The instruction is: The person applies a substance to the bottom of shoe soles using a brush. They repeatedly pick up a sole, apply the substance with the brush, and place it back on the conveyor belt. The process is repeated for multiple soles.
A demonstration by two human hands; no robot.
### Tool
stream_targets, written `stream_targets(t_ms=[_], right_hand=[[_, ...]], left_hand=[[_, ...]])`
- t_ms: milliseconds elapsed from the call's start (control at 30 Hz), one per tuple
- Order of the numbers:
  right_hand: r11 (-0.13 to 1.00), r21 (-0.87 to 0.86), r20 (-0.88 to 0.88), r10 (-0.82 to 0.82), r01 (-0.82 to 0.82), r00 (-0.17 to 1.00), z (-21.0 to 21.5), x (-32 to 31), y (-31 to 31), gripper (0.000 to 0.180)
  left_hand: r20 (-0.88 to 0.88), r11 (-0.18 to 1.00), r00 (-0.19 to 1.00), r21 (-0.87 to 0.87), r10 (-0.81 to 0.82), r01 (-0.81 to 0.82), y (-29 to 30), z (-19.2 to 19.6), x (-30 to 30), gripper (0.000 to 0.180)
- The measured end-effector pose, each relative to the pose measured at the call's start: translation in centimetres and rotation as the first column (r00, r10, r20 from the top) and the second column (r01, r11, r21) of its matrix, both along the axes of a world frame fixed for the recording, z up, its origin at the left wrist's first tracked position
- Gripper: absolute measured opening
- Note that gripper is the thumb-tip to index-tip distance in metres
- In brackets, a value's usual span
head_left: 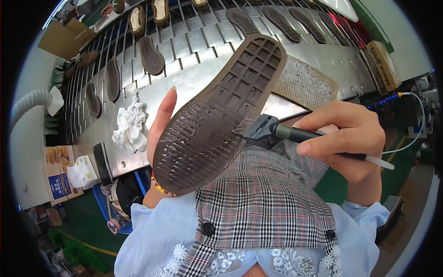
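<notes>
A brown cardboard box (382,64) with dark print stands far right. A white and blue carton (58,171) with food pictures sits at left. A flat brown cardboard (64,37) lies far left.

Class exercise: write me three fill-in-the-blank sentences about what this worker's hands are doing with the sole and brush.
1. The left hand holds a brown shoe ____ with its tread facing up.
2. The right hand holds a ____, its bristles at the sole's edge.
3. More soles lie on the metal ____ beyond the hands.

Missing words: sole; brush; conveyor
</notes>
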State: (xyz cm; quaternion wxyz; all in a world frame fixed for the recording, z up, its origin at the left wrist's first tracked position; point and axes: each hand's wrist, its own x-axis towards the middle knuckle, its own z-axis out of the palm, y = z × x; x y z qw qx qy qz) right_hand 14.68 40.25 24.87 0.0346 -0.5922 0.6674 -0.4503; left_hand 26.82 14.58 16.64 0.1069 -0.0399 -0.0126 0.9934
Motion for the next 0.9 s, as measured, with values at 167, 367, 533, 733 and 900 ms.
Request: stream_targets(t_ms=[167,367,533,733,900], right_hand=[[0.967,-0.159,0.244,0.234,-0.199,0.941,0.6,-1.6,1.5,0.026],[0.918,-0.373,0.667,0.165,0.134,0.726,-2.6,0.5,-0.1,0.03],[0.92,-0.269,0.854,0.091,0.285,0.513,-4.0,2.7,-2.7,0.026],[0.926,-0.219,0.912,0.082,0.307,0.402,-6.6,3.8,-3.0,0.024],[0.906,-0.193,0.929,0.045,0.376,0.367,-7.0,4.2,-3.7,0.024]], left_hand=[[-0.146,0.858,0.973,-0.46,0.181,-0.229,-0.8,-3.5,1.8,0.064],[-0.084,0.984,0.996,-0.179,-0.01,-0.005,-3.6,-5.0,0.9,0.06],[-0.209,0.944,0.97,-0.275,0.124,-0.18,0.1,-4.4,-0.6,0.053],[-0.001,0.915,0.998,-0.401,-0.056,0.051,3.9,-6.7,1.4,0.054],[-0.022,0.956,0.986,-0.252,-0.163,0.152,3.6,-9.9,0.6,0.063]])
